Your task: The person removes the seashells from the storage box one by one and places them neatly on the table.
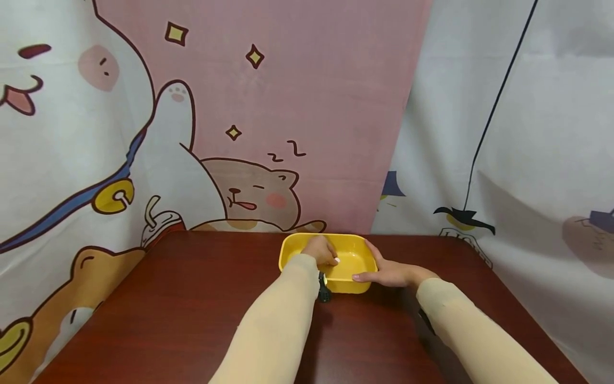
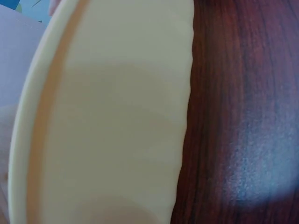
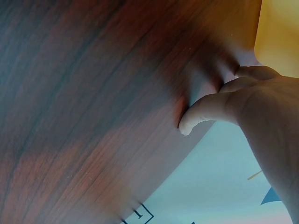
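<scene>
A yellow rectangular plastic basin (image 1: 352, 265) with rounded corners sits near the table's far edge in the head view. My left hand (image 1: 320, 250) reaches down inside it, fingers curled, with a small white thing (image 1: 337, 260) at the fingertips; most of that thing is hidden and its kind cannot be told. With the thumb at the near rim and the other fingers along the outer right side, my right hand (image 1: 390, 273) holds the basin's right end. Its lower fingers (image 3: 201, 114) reach down close to the tabletop in the right wrist view. The basin's pale-looking wall (image 2: 117, 102) fills much of the left wrist view.
The dark reddish-brown wooden table (image 1: 192, 309) extends toward me and to both sides. Behind it hangs a cloth (image 1: 336, 106) printed with cartoon animals, its lower part meeting the far table edge. A dark watch-like band (image 1: 324, 288) is on the left wrist.
</scene>
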`<state>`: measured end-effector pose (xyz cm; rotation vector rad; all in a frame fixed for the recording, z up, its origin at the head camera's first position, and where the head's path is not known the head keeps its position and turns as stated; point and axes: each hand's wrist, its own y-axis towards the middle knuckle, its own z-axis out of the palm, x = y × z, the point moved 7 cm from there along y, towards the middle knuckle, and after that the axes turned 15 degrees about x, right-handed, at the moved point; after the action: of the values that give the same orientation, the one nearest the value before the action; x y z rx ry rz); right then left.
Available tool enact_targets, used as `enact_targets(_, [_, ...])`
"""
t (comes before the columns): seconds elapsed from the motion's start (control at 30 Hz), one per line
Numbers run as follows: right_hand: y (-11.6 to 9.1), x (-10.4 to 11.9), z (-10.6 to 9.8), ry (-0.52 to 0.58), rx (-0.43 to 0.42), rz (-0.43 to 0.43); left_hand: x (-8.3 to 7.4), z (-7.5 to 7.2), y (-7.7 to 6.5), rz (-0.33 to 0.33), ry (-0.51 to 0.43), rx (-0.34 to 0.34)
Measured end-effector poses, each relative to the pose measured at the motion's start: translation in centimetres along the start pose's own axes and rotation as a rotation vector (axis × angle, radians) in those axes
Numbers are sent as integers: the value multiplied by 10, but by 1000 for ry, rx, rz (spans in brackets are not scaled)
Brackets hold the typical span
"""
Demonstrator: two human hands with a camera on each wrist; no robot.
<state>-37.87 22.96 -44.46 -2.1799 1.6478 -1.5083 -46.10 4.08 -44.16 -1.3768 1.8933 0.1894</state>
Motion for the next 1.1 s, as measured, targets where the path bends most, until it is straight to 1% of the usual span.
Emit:
enact_targets(0.1, [0, 0, 0, -5, -2, 3, 1, 0, 2, -3, 17, -4])
enact_targets(0.3, [0, -1, -1, 3, -7, 7, -2, -1, 2, 16, 22, -14])
enact_targets(0.43, [0, -2, -1, 6, -7, -1, -4, 0, 0, 43, 3, -12])
enact_targets(0.6, [1, -3, 1, 5, -6, -12, 0, 1, -2, 58, -22, -20])
enact_targets(0.73, [0, -4, 2, 0, -11, -5, 1, 2, -3, 56, -25, -3])
enact_targets(0.87, [-2, -4, 3, 2, -12, 3, -1, 4, -6, 50, -4, 23])
enact_targets(0.97, [-2, -4, 3, 6, -13, 4, -1, 3, -8, 51, 12, 26])
enact_targets(1.1, [0, -3, 1, 7, -11, -11, 4, -1, -2, 72, -4, 42])
